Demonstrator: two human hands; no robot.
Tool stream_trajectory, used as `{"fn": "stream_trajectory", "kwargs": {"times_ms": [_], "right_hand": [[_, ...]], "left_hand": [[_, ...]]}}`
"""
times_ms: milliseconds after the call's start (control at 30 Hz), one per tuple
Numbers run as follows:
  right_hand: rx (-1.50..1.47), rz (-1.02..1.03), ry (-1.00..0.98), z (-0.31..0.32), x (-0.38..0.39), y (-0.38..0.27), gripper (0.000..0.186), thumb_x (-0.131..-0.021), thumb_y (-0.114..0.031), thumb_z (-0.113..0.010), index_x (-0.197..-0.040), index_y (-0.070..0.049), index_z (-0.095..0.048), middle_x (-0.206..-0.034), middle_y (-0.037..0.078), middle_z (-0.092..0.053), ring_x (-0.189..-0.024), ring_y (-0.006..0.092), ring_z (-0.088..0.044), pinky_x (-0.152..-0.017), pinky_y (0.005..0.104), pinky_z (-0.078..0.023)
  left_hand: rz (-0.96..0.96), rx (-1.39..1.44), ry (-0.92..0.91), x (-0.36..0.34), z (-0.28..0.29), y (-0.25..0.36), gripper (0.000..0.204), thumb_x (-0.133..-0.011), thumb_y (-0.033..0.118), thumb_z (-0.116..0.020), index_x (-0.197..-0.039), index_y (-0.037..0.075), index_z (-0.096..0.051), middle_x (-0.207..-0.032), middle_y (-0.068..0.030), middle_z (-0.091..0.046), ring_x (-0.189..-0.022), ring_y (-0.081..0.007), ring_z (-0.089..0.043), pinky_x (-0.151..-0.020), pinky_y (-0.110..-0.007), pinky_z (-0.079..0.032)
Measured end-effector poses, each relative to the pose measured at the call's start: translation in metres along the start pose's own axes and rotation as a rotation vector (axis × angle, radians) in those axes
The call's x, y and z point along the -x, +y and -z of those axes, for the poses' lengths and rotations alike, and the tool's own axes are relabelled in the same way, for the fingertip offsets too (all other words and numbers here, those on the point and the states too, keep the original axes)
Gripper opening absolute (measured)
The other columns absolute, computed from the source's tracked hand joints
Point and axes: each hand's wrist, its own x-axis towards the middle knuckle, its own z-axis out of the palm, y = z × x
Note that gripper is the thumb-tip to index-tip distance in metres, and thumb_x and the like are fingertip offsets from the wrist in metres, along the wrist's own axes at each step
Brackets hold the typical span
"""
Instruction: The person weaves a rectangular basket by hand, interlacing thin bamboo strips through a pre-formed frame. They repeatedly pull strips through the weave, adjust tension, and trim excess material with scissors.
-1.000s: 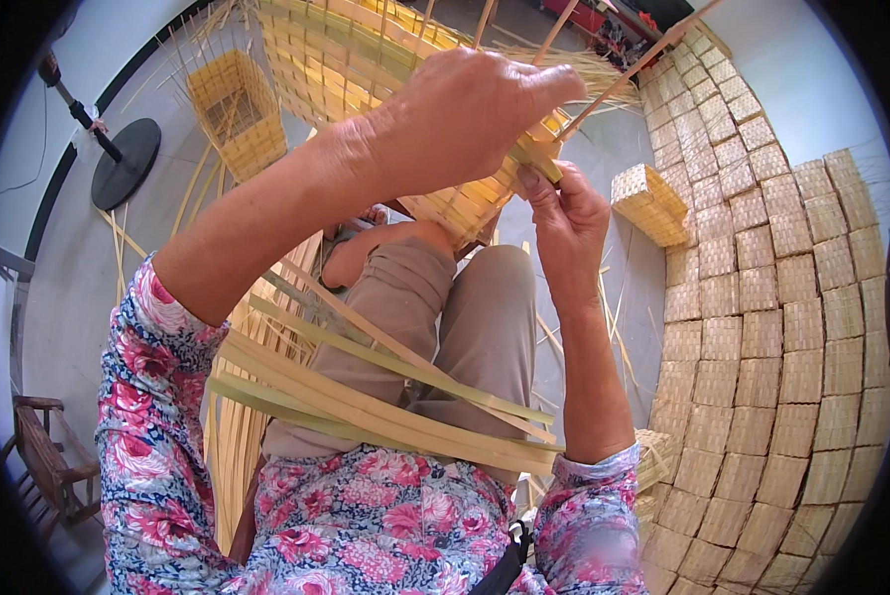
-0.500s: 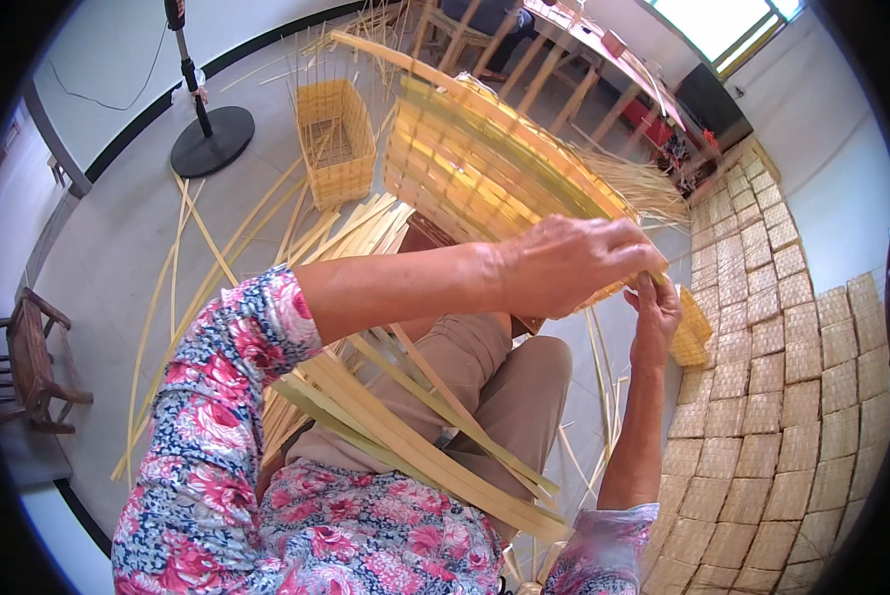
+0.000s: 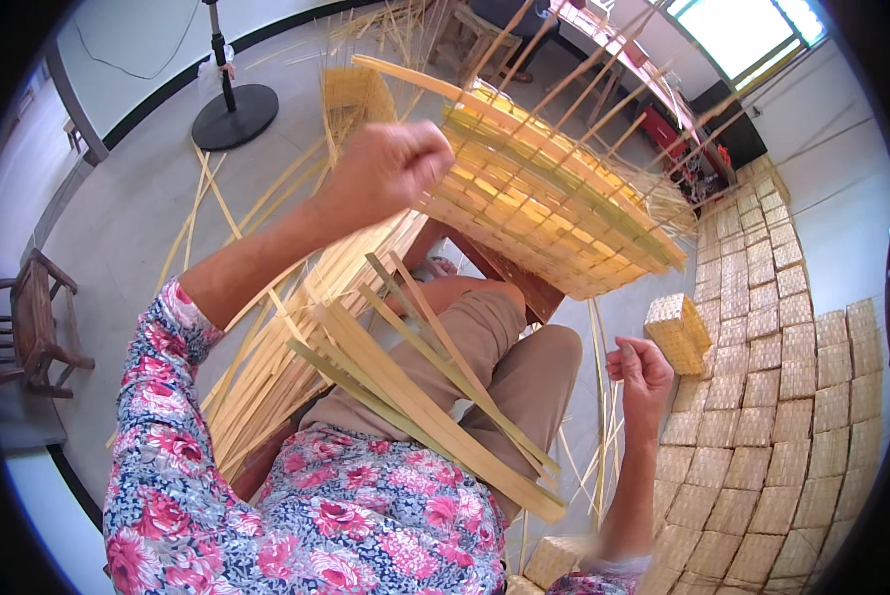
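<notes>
A half-woven basket (image 3: 534,198) of yellow and greenish bamboo strips sits tilted before my knees, its long thin stakes pointing up to the far right. My left hand (image 3: 390,177) is closed in a fist by the basket's left end; whatever its fingers may hold is hidden. Lower right, apart from the basket, my right hand (image 3: 645,379) has its fingers curled against the thumb, with nothing visible in them. Across my lap lie several loose flat bamboo strips (image 3: 435,416). Under the basket shows part of a dark reddish-brown wooden support (image 3: 509,273).
More strips (image 3: 286,367) lie heaped at my left. Beyond them are another stake-topped basket (image 3: 358,94) and a round black stand base (image 3: 235,117). A small wooden chair (image 3: 43,322) stands far left. Rows of woven pieces (image 3: 753,426) cover the right side, beside a small finished-looking basket (image 3: 678,332).
My hands have parted from the basket's right corner. The left one has swung to the basket's left end, while the right one has dropped lower. The whole view has shifted slightly.
</notes>
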Motion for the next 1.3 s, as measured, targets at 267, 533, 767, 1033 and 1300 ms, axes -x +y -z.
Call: {"fn": "stream_trajectory", "kwargs": {"times_ms": [267, 533, 767, 1033, 1300], "right_hand": [[-0.019, 0.275, -0.436, -0.123, -0.046, -0.074, 0.021, -0.100, -0.006, -0.056, -0.115, 0.000, -0.069, -0.084, 0.004, -0.069, -0.076, 0.0085, -0.064, -0.069, 0.0232, -0.053], [0.131, 0.583, -0.255, -0.175, -0.081, -0.120, 0.035, -0.102, -0.007, -0.046, -0.135, -0.004, -0.057, -0.075, 0.010, -0.068, -0.069, 0.0170, -0.069, -0.065, 0.0310, -0.055], [0.298, 0.671, -0.234, -0.181, -0.092, -0.105, 0.023, -0.100, -0.017, -0.055, -0.120, -0.007, -0.062, -0.079, 0.014, -0.070, -0.075, 0.0311, -0.072, -0.065, 0.0406, -0.054], [0.345, 0.570, -0.239, -0.176, -0.089, -0.114, 0.017, -0.096, -0.024, -0.065, -0.093, -0.007, -0.065, -0.067, 0.013, -0.066, -0.064, 0.0331, -0.067, -0.058, 0.0413, -0.048], [0.225, 0.506, -0.223, -0.171, -0.091, -0.111, 0.020, -0.093, -0.026, -0.069, -0.087, -0.007, -0.065, -0.064, 0.012, -0.063, -0.059, 0.0323, -0.064, -0.056, 0.0412, -0.047]], "left_hand": [[-0.031, 0.309, 0.182, -0.029, -0.018, -0.092, 0.031, -0.100, 0.021, -0.065, -0.120, -0.003, -0.066, -0.108, -0.0110, -0.072, -0.097, -0.0186, -0.068, -0.086, -0.029, -0.054], [-0.177, 0.325, 0.137, 0.014, -0.045, -0.038, 0.014, -0.094, 0.010, -0.071, -0.105, 0.001, -0.073, -0.093, -0.0063, -0.073, -0.079, -0.0097, -0.062, -0.070, -0.026, -0.051], [-0.112, 0.400, 0.069, 0.023, -0.050, -0.033, 0.015, -0.095, 0.010, -0.070, -0.105, -0.001, -0.072, -0.094, -0.0045, -0.073, -0.083, -0.0091, -0.063, -0.075, -0.026, -0.052], [-0.105, 0.438, 0.058, 0.027, -0.037, -0.032, 0.022, -0.097, 0.012, -0.068, -0.115, 0.001, -0.069, -0.101, -0.0039, -0.071, -0.093, -0.0101, -0.065, -0.085, -0.028, -0.053], [-0.180, 0.393, 0.320, 0.039, 0.003, 0.003, 0.034, -0.094, 0.009, -0.069, -0.126, 0.003, -0.062, -0.101, -0.0055, -0.069, -0.095, -0.0114, -0.066, -0.083, -0.027, -0.054]]}}
